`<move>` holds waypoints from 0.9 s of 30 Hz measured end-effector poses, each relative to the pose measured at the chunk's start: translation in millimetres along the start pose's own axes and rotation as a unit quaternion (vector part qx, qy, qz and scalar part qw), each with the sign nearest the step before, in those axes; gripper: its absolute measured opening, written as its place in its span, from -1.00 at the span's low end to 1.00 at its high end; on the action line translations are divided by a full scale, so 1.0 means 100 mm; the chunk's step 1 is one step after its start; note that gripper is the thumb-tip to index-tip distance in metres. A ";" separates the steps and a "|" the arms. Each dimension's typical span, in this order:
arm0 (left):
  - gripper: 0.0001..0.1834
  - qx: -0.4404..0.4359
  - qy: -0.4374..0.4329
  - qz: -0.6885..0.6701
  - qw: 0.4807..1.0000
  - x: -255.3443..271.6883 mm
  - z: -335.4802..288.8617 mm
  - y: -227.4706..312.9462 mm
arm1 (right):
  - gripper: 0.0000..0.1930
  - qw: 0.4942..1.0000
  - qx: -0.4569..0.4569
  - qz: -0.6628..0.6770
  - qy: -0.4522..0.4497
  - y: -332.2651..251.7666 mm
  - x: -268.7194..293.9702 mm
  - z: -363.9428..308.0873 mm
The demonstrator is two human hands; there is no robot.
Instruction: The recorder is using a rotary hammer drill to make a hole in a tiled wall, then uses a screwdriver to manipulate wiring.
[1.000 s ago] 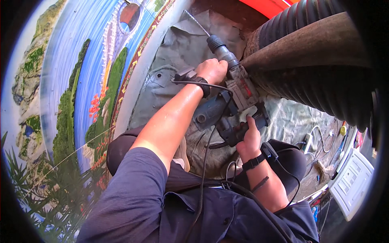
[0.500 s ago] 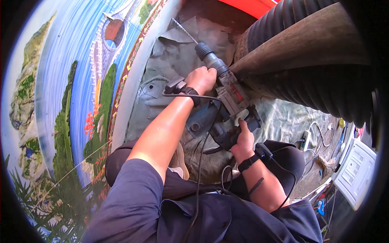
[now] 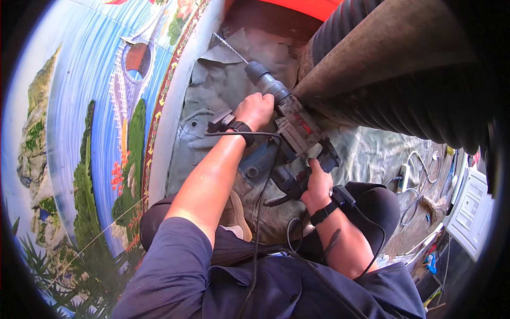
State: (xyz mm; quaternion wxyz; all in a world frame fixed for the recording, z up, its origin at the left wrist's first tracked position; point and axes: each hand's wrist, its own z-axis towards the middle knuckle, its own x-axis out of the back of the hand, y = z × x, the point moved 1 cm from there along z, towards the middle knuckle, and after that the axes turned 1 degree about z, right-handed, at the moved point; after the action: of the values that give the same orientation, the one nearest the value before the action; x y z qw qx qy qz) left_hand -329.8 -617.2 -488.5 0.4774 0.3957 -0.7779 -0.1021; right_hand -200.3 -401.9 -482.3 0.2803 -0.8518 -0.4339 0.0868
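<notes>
A dusty rotary hammer drill (image 3: 298, 127) lies diagonally in front of me, its long spiral bit (image 3: 230, 48) pointing to the far left. My left hand (image 3: 255, 111) is closed near the front of its body, around a part I cannot see, most likely hidden under my fingers. At the rear, my right hand (image 3: 318, 187) wraps round the handle, thumb on top. The tip of the bit is close to the white base edge of the painted wall (image 3: 101, 122) and seems apart from it. Both wrists wear dark straps with small devices.
Thick ribbed dark pipes (image 3: 393, 101) and a brown post cross the upper right. A greenish sheet (image 3: 366, 159) covers the floor. Right of my knee lie a white power strip (image 3: 404, 177), cables and a white plastic panel (image 3: 470, 212). Black cables hang across my arms and lap.
The drill and both hands have shifted slightly left in the view, and the surroundings have shifted too. Both hands keep their grip.
</notes>
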 end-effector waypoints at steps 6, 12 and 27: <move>-0.38 -0.001 -0.021 -0.010 1.000 0.02 -0.01 0.01 | -0.78 1.000 0.002 0.009 0.000 -0.01 0.00 -0.01; -0.39 -0.012 -0.015 -0.020 1.000 0.03 0.11 -0.09 | -0.80 0.999 0.042 -0.005 0.000 -0.01 -0.09 -0.05; -0.36 -0.045 -0.064 -0.010 0.997 -0.05 0.18 -0.13 | -0.80 0.999 -0.044 0.010 0.013 0.06 -0.07 0.15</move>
State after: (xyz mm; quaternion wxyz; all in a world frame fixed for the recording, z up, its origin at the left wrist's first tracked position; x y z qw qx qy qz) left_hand -336.3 -626.3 -508.2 0.4432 0.3738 -0.7975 -0.1668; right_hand -206.6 -404.5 -498.8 0.2469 -0.8687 -0.4252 0.0594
